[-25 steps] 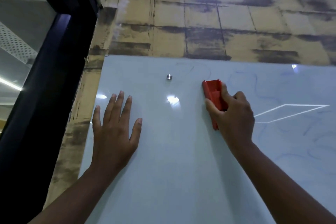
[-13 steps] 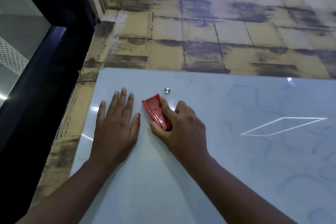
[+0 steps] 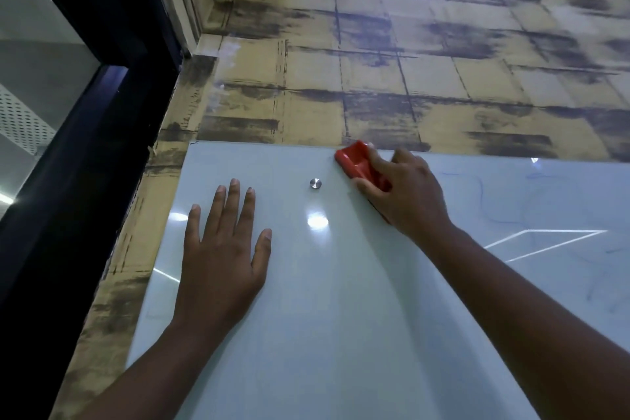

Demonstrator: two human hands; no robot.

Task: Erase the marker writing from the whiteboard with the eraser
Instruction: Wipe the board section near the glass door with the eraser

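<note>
A glossy white whiteboard [image 3: 306,334] hangs on a tiled wall. My right hand [image 3: 407,194] grips a red eraser [image 3: 358,162] and presses it against the board at its top edge, just right of a round metal mounting stud [image 3: 315,183]. My left hand [image 3: 223,251] lies flat on the board near its left side, fingers spread, holding nothing. Faint blue marker strokes [image 3: 477,187] remain on the board's right part. The area around both hands looks wiped.
The yellowish, dark-streaked tiled wall [image 3: 409,78] surrounds the board above and to the left. A dark window or door frame [image 3: 85,147] with glass stands at the far left. Light reflections show on the board.
My right hand swept the eraser left to beside my left hand, then up and right to the board's top edge. My left hand stayed flat in place.
</note>
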